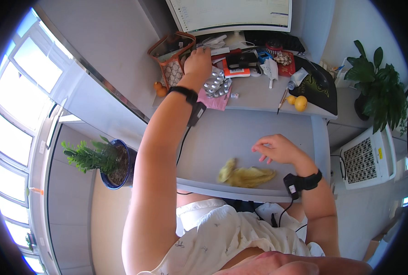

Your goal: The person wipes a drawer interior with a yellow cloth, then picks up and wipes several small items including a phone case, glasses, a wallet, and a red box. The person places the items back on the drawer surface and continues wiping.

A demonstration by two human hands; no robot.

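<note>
My left hand [197,64] reaches to the right side of a brown-trimmed, patterned cosmetic bag [173,71] that stands open at the back left of the desk. Its fingertips lie out of clear sight, so what it touches or holds cannot be told. Just below that hand are silver blister packs [218,82] on a pink packet [213,100]. My right hand [273,148] hovers over the pulled-out grey desk surface [238,134], fingers loosely bent and apart, holding nothing. A crumpled yellow-green cloth [247,175] lies below it, near the front edge.
A monitor [235,15] stands behind a black case [241,60], a hairbrush [274,46], a tube [297,78], a brush [282,100] and small yellow gourds [300,103]. Potted plants stand left [117,164] and right [375,86]. Cables hang from both wrist straps. A white appliance [368,158] stands at right.
</note>
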